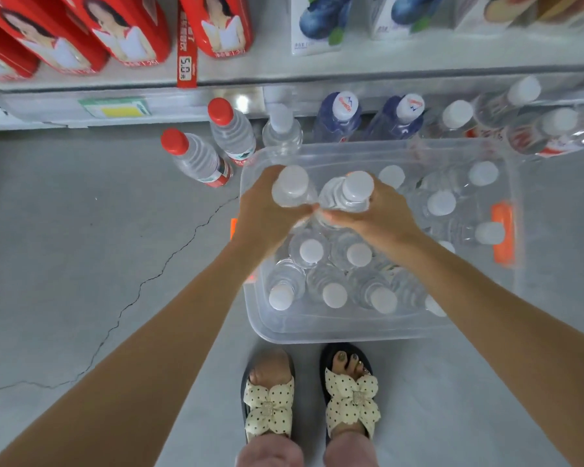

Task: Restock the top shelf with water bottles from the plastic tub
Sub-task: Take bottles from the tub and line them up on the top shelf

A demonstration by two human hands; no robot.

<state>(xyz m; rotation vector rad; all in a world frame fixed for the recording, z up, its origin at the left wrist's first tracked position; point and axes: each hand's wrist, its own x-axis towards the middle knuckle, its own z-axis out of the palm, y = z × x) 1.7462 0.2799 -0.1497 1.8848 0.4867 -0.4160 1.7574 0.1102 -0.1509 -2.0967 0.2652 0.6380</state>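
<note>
From the head camera we look straight down at a clear plastic tub (317,332) on the grey floor (81,230), at twelve o'clock of a pair of dotted bow sandals (268,406). Over the tub's eleven o'clock corner we see both hands meeting. The left hand (263,214) has its fingers curled round the shoulder of a white-capped water bottle (294,187). The right hand (381,217) wraps a second bottle (354,192) in the same way. The two bottles sit side by side, and we cannot tell whether their bodies touch. The fingertips of both hands come together at six o'clock of them.

The remaining bottles (312,251) stand upright inside the tub, in rows at six o'clock of the hands and more toward three o'clock. An orange latch (503,234) sits on the tub's three o'clock rim.

Past the tub, along the foot of the shelf (351,75), we find two red-capped bottles (196,156) at ten o'clock, two blue bottles (339,116) at twelve and clear red-labelled ones (533,129) at two. On the shelf itself stand red cartons (125,28) at eleven o'clock and white blueberry cartons (317,25) at twelve. A red price strip (186,67) hangs between them. A crack (132,298) runs across the floor at nine o'clock of the tub
</note>
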